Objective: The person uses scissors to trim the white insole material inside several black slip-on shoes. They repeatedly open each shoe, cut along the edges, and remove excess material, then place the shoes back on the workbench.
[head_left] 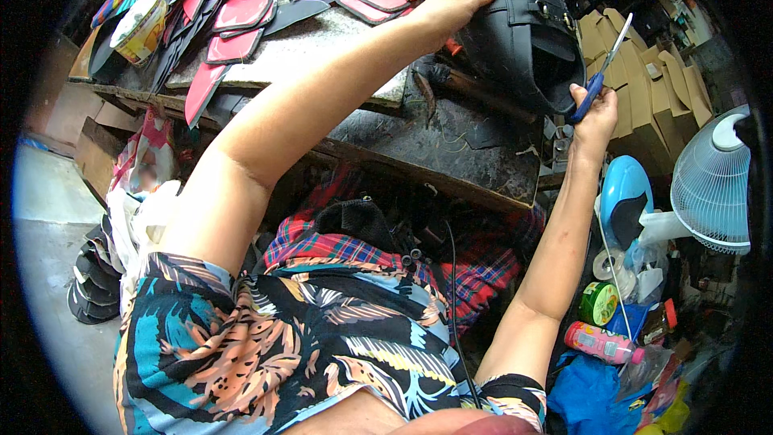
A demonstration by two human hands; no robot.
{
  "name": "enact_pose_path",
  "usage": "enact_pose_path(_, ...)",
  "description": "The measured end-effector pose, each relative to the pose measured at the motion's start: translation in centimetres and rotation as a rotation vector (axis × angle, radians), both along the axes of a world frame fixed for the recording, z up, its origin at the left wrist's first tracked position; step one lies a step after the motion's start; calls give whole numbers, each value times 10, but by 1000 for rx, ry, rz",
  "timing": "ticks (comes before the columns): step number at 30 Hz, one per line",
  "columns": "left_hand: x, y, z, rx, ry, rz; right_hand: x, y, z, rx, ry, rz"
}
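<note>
A black shoe upper point(503, 40) with a strap and metal buckle is held up at the upper right, its opening toward me. My left hand point(455, 10) grips its left edge, the thumb lying on the black material. My right hand point(596, 117) is closed round the blue handles of a pair of scissors point(594, 90), whose metal blades point up and away. The fingers of that hand also touch the upper's lower right rim. How the left fingers sit behind the upper is hidden.
The dark worktable point(483, 157) carries piles of pink and black cut pieces point(241, 12) and a yellow tub point(141, 28). Folded cardboard point(628, 72) stands at the right, above a blue and white fan point(713, 181). A pink bottle point(600, 344) and a green tub point(598, 304) lie below.
</note>
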State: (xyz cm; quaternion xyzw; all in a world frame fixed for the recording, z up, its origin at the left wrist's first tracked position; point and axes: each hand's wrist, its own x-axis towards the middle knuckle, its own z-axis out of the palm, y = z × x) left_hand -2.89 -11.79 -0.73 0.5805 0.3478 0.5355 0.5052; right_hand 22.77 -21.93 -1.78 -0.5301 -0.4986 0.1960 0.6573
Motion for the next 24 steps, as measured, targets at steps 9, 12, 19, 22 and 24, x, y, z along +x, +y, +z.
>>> enact_pose_path(9,-4,-31,-26,635,459,277,-5,-9,-13,88,-382,-187)
enact_pose_path(12,-2,-53,-27,550,573,212,7,-6,4,-91,-463,-173)
enact_pose_path(19,-11,-38,-35,584,689,326,0,7,-2,-31,-568,-409)
enact_pose_path(22,-22,-37,-33,578,647,368,-13,5,-17,48,-381,-388)
enact_pose_path(24,-27,-44,-29,801,573,407,-20,2,-20,215,-343,-225)
